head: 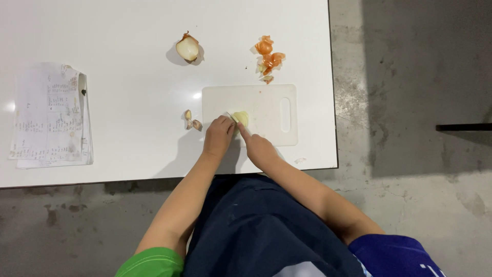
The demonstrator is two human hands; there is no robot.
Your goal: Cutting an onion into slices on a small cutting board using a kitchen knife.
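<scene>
**Two hands close in on a pale onion piece at the board's near edge**

Two bare hands meet over the near left part of a white cutting board [266, 110], and much of what they do is hard to read from above. Farthest left on the white table [128, 133] lies a stack of printed papers [50, 115], its lower edge slightly fanned, the print too small to make out. Further right, just off the board's left edge, sit a few small garlic cloves [192, 122], close together. Behind them, well apart, a half-peeled onion [188, 48] rests on the table with some brown skin left at its top.

The left hand [219, 136] lies curled at the board's near left corner, fingers bent down beside a pale onion piece [241, 118]. A small sliver of something light shows past its fingertips; whether it is a blade or a bit of onion cannot be told, and whether the fingers grip anything is hidden by the back of the hand. The right hand [260, 149] comes in from the near side, its forefinger stretched out and touching the onion piece, the other fingers folded under and out of sight.

Beyond the board's far edge sits a small heap of orange onion skins [268, 59]. The board's handle slot points right. Both forearms run down to the frame's lower edge, where sleeves and a dark apron are cut off, above bare concrete floor [410, 77].
</scene>
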